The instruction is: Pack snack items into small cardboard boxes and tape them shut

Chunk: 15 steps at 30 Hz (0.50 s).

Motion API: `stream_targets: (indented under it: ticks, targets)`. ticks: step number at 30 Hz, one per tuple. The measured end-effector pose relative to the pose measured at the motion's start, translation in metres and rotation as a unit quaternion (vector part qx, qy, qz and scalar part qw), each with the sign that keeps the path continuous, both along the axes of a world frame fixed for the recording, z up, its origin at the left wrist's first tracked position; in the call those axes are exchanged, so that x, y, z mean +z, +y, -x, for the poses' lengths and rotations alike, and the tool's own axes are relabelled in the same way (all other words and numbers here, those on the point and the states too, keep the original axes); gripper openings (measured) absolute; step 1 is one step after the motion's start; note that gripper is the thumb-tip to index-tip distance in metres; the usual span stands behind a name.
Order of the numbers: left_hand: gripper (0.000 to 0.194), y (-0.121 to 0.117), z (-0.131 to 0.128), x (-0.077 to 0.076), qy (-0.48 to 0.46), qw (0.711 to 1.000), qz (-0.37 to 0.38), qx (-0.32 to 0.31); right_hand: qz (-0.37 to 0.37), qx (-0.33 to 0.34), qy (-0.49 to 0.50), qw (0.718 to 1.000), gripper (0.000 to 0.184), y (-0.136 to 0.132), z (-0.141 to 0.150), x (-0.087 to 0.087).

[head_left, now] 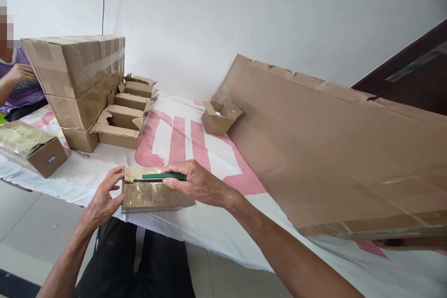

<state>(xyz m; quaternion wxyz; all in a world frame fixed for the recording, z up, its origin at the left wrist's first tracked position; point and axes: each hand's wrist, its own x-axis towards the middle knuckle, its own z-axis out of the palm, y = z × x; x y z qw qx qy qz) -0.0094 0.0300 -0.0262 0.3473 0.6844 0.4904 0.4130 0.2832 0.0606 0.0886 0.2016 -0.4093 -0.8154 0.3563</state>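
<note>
A small taped cardboard box [155, 197] lies at the table's front edge, with shiny clear tape over its top. My left hand [106, 195] grips its left end, thumb near the front corner and fingers at the back. In my right hand [195, 182] is a green utility knife [164, 176], held flat along the seam on top of the box. The knife's tip points left, toward my left hand. Whether the blade is in the tape cannot be made out.
Stacked sealed cartons [82, 67] stand at the left, with several open boxes [120, 123] beside them. Another taped box [47, 153] sits far left. One open box [218, 121] rests by a large leaning cardboard sheet [331, 158]. Behind the stack sits a person [21, 79].
</note>
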Motion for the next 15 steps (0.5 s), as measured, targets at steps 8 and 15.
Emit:
stream_targets:
  ticks: [8, 15]
  targets:
    - [0.048, 0.0, 0.002, -0.003, -0.002, 1.0, -0.003, -0.007, -0.068, 0.031, -0.057, 0.996, 0.021, 0.004, 0.012, 0.01]
    - [0.049, 0.002, 0.003, -0.004, -0.001, 1.0, -0.008, -0.011, -0.115, 0.05, -0.125, 0.984, 0.023, 0.006, 0.019, 0.02]
